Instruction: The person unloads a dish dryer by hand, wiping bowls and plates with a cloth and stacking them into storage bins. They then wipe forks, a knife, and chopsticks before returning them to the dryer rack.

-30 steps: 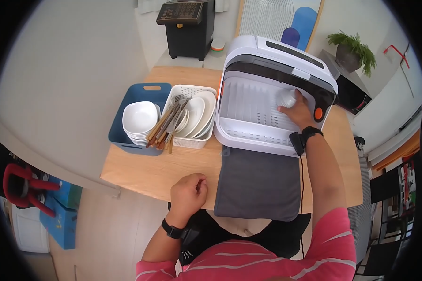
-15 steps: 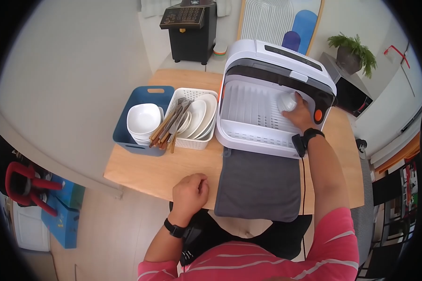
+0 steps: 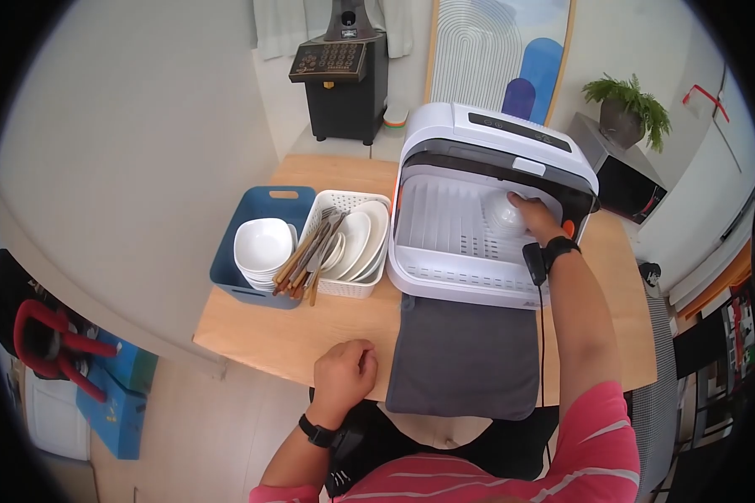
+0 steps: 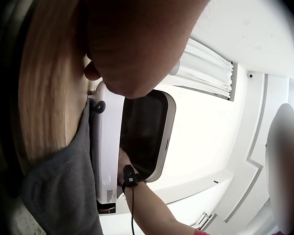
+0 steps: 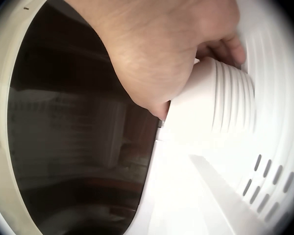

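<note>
White nested bowls point(image 3: 505, 215) with a ribbed side point(image 5: 230, 98) sit in the right part of a white appliance point(image 3: 470, 289) with a raised dark lid. My right hand point(image 3: 538, 220) reaches in and grips them, thumb and fingers on opposite sides in the right wrist view point(image 5: 161, 49). Some of its fingers are hidden behind the bowls. On the table's front edge rests my left hand point(image 3: 345, 374), fingers loosely curled and holding nothing; the left wrist view shows it point(image 4: 132, 49) large and close.
A blue basket point(image 3: 231, 281) holds stacked white bowls point(image 3: 262, 243). Beside it, a white basket point(image 3: 352, 289) holds plates point(image 3: 356, 235) and wooden-handled cutlery point(image 3: 302, 264). A grey cloth point(image 3: 470, 356) hangs over the table's front edge. A cable runs down from the right wrist.
The head view has tilted, so the table and appliance appear lower. My right hand's fingers have shifted a little left over the bowls. My left hand stays at the table edge.
</note>
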{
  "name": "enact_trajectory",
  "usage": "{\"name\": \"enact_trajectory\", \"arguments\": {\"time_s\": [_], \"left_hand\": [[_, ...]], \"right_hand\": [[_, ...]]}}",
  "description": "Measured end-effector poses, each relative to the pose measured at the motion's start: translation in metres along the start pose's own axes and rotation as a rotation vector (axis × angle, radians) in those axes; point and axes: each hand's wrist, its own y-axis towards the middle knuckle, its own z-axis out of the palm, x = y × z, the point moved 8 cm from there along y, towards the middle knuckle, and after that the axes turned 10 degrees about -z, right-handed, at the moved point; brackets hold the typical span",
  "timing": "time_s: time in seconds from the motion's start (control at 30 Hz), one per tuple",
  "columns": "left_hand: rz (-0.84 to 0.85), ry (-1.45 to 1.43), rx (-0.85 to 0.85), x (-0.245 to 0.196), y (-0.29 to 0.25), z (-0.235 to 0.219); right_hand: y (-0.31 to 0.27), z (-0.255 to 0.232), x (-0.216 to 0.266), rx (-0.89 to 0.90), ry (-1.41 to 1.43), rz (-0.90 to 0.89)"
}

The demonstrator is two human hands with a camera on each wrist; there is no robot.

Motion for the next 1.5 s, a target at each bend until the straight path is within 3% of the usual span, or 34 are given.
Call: {"name": "enact_trajectory", "arguments": {"time_s": [0.07, 0.2, 0.27, 0.5, 0.8, 0.87, 1.0, 1.07, 1.2, 1.27, 1.37, 1.5], "left_hand": [[-0.008, -0.006, 0.008, 0.001, 0.000, 0.001], [-0.014, 0.008, 0.018, -0.001, 0.000, 0.000], [-0.012, 0.015, 0.019, -0.001, 0.000, 0.000], [0.011, 0.010, 0.007, -0.003, 0.000, -0.001], [0.025, 0.003, -0.011, -0.001, 0.000, 0.000], [0.026, 0.003, -0.009, -0.001, 0.000, 0.001], [0.022, 0.007, -0.011, 0.000, 0.000, 0.002], [0.023, 0.009, -0.016, 0.000, -0.001, 0.001], [0.012, -0.002, -0.013, -0.001, -0.001, 0.000], [0.012, -0.005, -0.017, 0.000, -0.001, 0.000], [0.021, -0.006, -0.024, 0.000, -0.001, -0.001], [0.013, -0.018, -0.028, 0.000, -0.002, -0.002]], "right_hand": [[-0.017, 0.010, 0.020, 0.168, 0.074, 0.004], [-0.023, 0.011, 0.032, 0.197, 0.025, 0.023], [-0.026, 0.013, 0.034, 0.296, 0.008, 0.058], [-0.012, 0.013, 0.016, 0.289, -0.092, 0.041], [0.001, 0.016, -0.011, 0.241, 0.183, 0.113], [0.002, 0.014, -0.012, 0.150, 0.280, 0.080], [-0.009, 0.014, -0.004, 0.241, 0.282, 0.177], [-0.017, 0.022, 0.001, 0.275, 0.461, 0.256], [-0.009, 0.024, -0.002, 0.154, 0.384, 0.149], [0.018, 0.042, -0.030, 0.227, 0.624, 0.093], [-0.015, 0.036, -0.001, 0.168, 0.710, 0.192], [-0.025, 0.030, 0.010, 0.130, 0.706, 0.120]]}}
